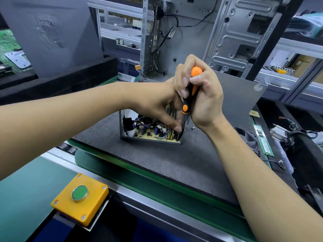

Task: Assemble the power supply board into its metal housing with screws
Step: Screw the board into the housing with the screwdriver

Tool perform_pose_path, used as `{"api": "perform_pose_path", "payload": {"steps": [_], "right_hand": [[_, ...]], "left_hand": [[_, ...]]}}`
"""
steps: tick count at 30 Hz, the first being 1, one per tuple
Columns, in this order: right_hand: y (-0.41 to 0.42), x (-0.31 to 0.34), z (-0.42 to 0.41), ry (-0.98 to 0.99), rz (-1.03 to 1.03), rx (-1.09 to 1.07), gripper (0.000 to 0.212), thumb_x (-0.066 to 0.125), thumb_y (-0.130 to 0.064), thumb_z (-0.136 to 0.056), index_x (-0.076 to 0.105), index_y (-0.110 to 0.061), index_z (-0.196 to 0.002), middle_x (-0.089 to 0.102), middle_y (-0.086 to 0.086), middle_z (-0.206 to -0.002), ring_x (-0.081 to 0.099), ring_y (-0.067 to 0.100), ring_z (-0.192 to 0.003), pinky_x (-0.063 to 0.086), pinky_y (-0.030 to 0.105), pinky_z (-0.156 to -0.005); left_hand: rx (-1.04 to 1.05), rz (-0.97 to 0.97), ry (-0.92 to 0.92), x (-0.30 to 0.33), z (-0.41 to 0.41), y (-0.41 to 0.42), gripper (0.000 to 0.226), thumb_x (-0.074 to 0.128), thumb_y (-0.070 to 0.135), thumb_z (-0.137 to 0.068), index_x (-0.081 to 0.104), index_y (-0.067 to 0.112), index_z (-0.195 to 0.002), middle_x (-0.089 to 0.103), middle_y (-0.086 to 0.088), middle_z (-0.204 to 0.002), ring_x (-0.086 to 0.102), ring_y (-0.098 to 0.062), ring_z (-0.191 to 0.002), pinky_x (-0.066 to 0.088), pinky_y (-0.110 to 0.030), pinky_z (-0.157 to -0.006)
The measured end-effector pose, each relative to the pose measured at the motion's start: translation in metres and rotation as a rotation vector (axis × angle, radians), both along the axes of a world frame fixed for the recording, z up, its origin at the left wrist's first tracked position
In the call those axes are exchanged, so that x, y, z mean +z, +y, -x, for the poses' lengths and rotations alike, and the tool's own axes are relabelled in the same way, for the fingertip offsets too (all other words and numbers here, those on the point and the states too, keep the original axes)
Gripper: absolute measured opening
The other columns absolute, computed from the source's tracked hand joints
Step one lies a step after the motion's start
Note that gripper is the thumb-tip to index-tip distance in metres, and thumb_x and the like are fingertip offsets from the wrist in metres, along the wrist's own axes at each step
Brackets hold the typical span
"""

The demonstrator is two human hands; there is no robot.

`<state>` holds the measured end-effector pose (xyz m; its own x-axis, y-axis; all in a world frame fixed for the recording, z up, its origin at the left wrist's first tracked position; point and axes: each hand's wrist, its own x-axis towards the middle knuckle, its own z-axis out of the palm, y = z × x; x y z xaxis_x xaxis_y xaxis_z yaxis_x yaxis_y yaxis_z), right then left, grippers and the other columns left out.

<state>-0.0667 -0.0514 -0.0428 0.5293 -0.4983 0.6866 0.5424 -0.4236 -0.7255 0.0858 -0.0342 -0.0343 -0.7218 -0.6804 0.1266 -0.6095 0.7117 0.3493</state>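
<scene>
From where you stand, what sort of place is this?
Most likely an electronics assembly line or repair workshop: a roller conveyor with a yellow push-button box, a bare computer chassis behind the bench, and loose memory sticks lying nearby.

Bright, even overhead light fills the scene, and shadows stay soft; the darkest patch sits just below the fingers [181, 92], inside the metal housing [122, 124]. A faint sheen lies on the desk [174, 163] nearer the camera. Wide-angle distortion bends the forearms and the frame edges. Far behind the fingers, the shelves [288, 70] look slightly soft.
</scene>
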Motion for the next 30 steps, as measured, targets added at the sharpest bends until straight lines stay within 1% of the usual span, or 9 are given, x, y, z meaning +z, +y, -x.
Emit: {"api": "perform_pose_path", "payload": {"steps": [3, 6, 9, 14, 18, 21, 24, 28, 30], "right_hand": [[0.0012, 0.0006, 0.0006, -0.001, 0.004, 0.01, 0.004, 0.044, -0.018, -0.075, 0.042, -0.015, -0.077, 0.045, -0.003, -0.057, 0.032, 0.016, -0.05, 0.023, 0.032, -0.049], [0.0021, 0.0016, 0.001, -0.005, 0.013, 0.022, 0.001, 0.042, -0.016, -0.074, 0.043, -0.016, -0.074, 0.045, -0.003, -0.055, 0.03, 0.019, -0.05, 0.018, 0.036, -0.048], [0.0027, 0.0021, 0.0007, -0.001, 0.028, 0.009, 0.012, 0.036, -0.007, -0.074, 0.044, -0.016, -0.073, 0.044, -0.003, -0.054, 0.029, 0.019, -0.049, 0.017, 0.038, -0.048], [0.0046, 0.0021, 0.0007, -0.002, 0.025, 0.012, 0.02, 0.029, -0.004, -0.074, 0.044, -0.017, -0.072, 0.042, -0.002, -0.051, 0.026, 0.02, -0.047, 0.014, 0.038, -0.047], [0.0058, 0.0025, 0.001, -0.009, 0.027, 0.03, 0.02, 0.029, -0.003, -0.072, 0.043, -0.018, -0.073, 0.041, -0.003, -0.05, 0.026, 0.02, -0.048, 0.018, 0.035, -0.051], [0.0059, 0.0023, 0.0012, 0.0, 0.027, 0.027, 0.019, 0.03, -0.004, -0.071, 0.043, -0.018, -0.073, 0.042, -0.004, -0.051, 0.026, 0.019, -0.048, 0.017, 0.037, -0.05], [0.0058, 0.0026, 0.0016, 0.0, 0.022, 0.036, 0.018, 0.03, -0.005, -0.071, 0.042, -0.018, -0.072, 0.043, -0.004, -0.051, 0.026, 0.02, -0.047, 0.015, 0.038, -0.049], [0.0061, 0.0025, 0.0016, 0.007, 0.012, 0.046, 0.017, 0.029, -0.006, -0.071, 0.041, -0.018, -0.072, 0.042, -0.005, -0.051, 0.027, 0.018, -0.047, 0.017, 0.036, -0.049], [0.0062, 0.0024, 0.0015, 0.006, 0.006, 0.05, 0.018, 0.029, -0.006, -0.071, 0.042, -0.018, -0.071, 0.042, -0.004, -0.05, 0.026, 0.019, -0.047, 0.018, 0.034, -0.05]], "left_hand": [[0.007, -0.02, 0.009, 0.0007, 0.0001, 0.0008, 0.019, 0.081, 0.043, -0.085, 0.082, 0.027, -0.095, 0.065, 0.023, -0.098, 0.055, 0.005, -0.102, 0.052, -0.04, -0.091], [0.001, -0.027, 0.013, 0.001, 0.0009, 0.0015, 0.018, 0.081, 0.042, -0.085, 0.081, 0.028, -0.095, 0.063, 0.027, -0.101, 0.057, 0.001, -0.102, 0.052, -0.039, -0.091], [0.0, -0.035, 0.014, 0.0015, 0.0008, 0.0021, 0.016, 0.081, 0.041, -0.085, 0.081, 0.028, -0.095, 0.062, 0.033, -0.097, 0.056, 0.005, -0.101, 0.052, -0.034, -0.091], [-0.002, -0.046, 0.028, -0.0005, -0.0001, 0.0004, 0.016, 0.081, 0.04, -0.085, 0.081, 0.026, -0.094, 0.068, 0.02, -0.095, 0.061, -0.004, -0.1, 0.052, -0.033, -0.089], [-0.01, -0.051, 0.035, -0.0007, -0.0004, -0.0006, 0.015, 0.082, 0.039, -0.085, 0.081, 0.027, -0.093, 0.064, 0.029, -0.091, 0.058, 0.004, -0.097, 0.047, -0.018, -0.083], [-0.018, -0.045, 0.038, -0.0017, -0.0012, -0.0017, 0.01, 0.082, 0.038, -0.085, 0.078, 0.03, -0.09, 0.063, 0.029, -0.089, 0.057, 0.007, -0.096, 0.042, -0.011, -0.08], [-0.026, -0.053, 0.043, -0.0024, -0.0015, -0.0028, 0.012, 0.082, 0.037, -0.085, 0.08, 0.027, -0.092, 0.066, 0.024, -0.094, 0.057, 0.006, -0.098, 0.045, -0.014, -0.084], [-0.034, -0.045, 0.034, -0.0017, -0.0017, -0.0023, 0.013, 0.082, 0.038, -0.086, 0.08, 0.027, -0.093, 0.066, 0.027, -0.095, 0.057, 0.006, -0.102, 0.047, -0.019, -0.087], [-0.039, -0.038, 0.038, -0.002, -0.0015, -0.0021, 0.012, 0.082, 0.037, -0.086, 0.079, 0.028, -0.093, 0.065, 0.03, -0.097, 0.055, 0.012, -0.102, 0.044, -0.014, -0.086]]}}
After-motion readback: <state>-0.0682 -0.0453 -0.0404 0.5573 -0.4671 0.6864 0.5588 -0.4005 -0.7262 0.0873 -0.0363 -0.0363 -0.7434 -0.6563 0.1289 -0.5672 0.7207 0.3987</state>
